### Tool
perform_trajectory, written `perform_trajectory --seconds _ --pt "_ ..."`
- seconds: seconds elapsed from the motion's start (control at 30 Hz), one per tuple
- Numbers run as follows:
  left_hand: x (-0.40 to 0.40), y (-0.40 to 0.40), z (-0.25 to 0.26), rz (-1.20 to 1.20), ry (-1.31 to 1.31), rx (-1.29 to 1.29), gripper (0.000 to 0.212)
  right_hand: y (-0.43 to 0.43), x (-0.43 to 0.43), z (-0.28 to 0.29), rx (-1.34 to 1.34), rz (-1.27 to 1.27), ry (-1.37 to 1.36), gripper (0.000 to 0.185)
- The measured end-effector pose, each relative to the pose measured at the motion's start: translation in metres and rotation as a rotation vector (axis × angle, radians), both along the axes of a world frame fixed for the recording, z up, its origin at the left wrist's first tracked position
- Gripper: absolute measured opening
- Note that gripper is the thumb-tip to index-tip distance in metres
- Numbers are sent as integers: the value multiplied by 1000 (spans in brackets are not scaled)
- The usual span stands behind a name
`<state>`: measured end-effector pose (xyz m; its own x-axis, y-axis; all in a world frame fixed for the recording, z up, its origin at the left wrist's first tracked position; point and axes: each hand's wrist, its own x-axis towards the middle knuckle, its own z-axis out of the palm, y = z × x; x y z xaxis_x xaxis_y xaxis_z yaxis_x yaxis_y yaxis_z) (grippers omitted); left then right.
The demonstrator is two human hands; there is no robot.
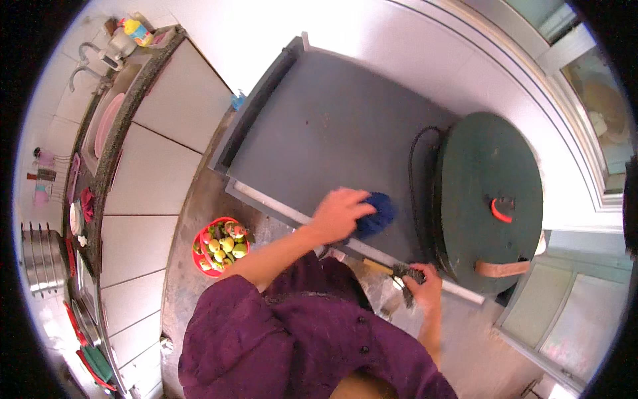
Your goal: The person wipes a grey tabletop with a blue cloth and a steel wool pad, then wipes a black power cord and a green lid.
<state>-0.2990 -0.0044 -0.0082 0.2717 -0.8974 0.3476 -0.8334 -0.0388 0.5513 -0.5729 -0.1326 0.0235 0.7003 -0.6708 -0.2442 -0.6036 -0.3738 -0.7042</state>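
My left hand (341,214) rests on a bunched dark-blue cloth (377,214), its fingers over the cloth's near side. The cloth lies on a dark grey tabletop (319,134), close to its front edge. Farther right, my right hand (426,289) grips a small dark, rough-looking scrubber (404,285) at the table's front edge; its exact kind is unclear. Beside the scrubber a yellow strip (378,267) shows, partly covered.
A large dark green round appliance (491,174) with a brown handle (501,268) occupies the table's right end; a black cord (412,154) loops beside it. A red basket of fruit (202,263) stands on the floor. Left is a counter (144,85) with a sink (134,70).
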Motion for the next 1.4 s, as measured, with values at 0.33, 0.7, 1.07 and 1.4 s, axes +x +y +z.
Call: perform_trajectory --seconds 0.33,0.7,1.07,1.4 --pt "217 -18 -25 869 -174 127 62 6 5 -1 -72 -92 -29 31" --pt "303 -137 -16 993 -285 415 53 15 -2 -10 -129 -147 -34 32" --pt "134 73 14 441 -157 200 60 9 3 -15 -101 -217 10 32" --pt "143 180 80 859 -43 50 54 15 3 -18 -193 -136 20 31"
